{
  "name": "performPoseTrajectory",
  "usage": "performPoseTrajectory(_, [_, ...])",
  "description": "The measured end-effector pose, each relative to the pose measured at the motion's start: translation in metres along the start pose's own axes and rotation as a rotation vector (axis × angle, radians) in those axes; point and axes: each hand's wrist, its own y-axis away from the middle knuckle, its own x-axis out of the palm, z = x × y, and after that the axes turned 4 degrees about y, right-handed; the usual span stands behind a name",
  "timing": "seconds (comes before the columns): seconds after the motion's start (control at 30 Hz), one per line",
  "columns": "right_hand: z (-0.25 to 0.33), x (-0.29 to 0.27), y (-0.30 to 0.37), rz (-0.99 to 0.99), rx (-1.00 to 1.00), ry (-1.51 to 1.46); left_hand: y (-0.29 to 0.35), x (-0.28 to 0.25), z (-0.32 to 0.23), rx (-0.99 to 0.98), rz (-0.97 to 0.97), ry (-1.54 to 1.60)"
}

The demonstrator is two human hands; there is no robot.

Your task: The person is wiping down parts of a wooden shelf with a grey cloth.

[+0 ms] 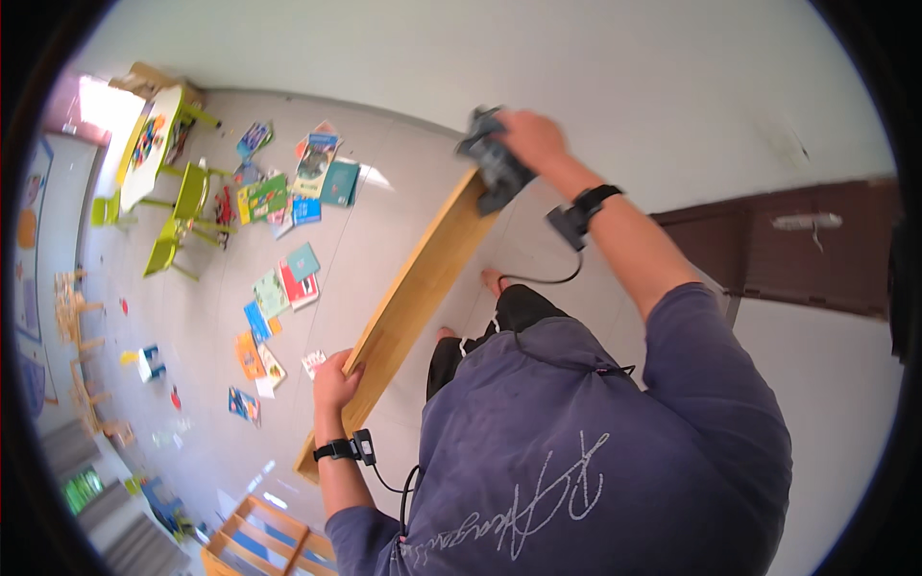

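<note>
A long wooden shelf board (415, 300) with a raised edge slants across in front of me, lifted off the floor. Around its lower left edge my left hand (336, 382) is closed, thumb over the side. At the upper right end my right hand (531, 139) grips a dark grey cloth (499, 165), which is bunched up and hangs over that end of the board. The fingertips of the right hand are partly hidden by the cloth.
Several books (288, 278) lie scattered on the tiled floor to the left. Beyond them stand green chairs (192, 192) and a white table (154, 154) with toys. A wooden rack (264, 538) is at the lower left; a brown door (807, 245) stands right. A pale wall (615, 58) runs ahead.
</note>
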Motion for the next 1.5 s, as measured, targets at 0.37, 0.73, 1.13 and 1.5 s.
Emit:
performPoseTrajectory(0.37, [-0.04, -0.012, 0.069, -0.043, -0.236, -0.167, 0.077, 0.074, -0.045, 0.02, -0.086, -0.134])
performPoseTrajectory(0.73, [-0.078, 0.016, 0.095, 0.157, -0.367, -0.132, 0.122, 0.132, -0.063, 0.066, -0.152, -0.136])
performPoseTrajectory(1.13, [0.109, 0.062, 0.172, 0.804, -0.495, -0.025, 0.123, 0.137, -0.059, 0.099, -0.176, -0.174])
performPoseTrajectory(1.5, [0.191, 0.09, 0.207, 1.039, -0.688, -0.321, 0.1, 0.149, -0.069, 0.146, -0.097, -0.255])
